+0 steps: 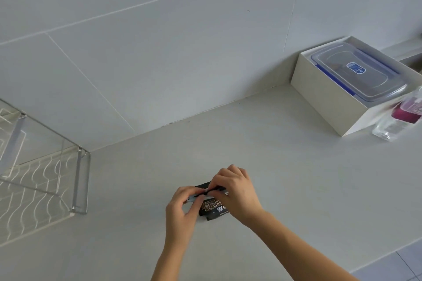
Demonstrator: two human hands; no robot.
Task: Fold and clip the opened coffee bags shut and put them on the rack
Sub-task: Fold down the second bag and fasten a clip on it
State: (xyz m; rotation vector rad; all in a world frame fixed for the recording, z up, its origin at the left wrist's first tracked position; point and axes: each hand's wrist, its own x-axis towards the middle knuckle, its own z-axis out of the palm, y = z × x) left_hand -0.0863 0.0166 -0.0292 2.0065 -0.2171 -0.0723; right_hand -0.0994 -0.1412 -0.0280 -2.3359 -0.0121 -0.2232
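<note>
Gripping a black coffee bag (211, 207), gold lettering unreadable, both hands (180, 206) (236, 191).

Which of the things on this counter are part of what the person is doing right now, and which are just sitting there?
In the job:
- black coffee bag, held by left hand and right hand
- pale clip at the bag's folded top
- clear rack, at the left

Just lying about:
- white box
- lidded plastic container in that box
- clear bottle beside the box
</note>
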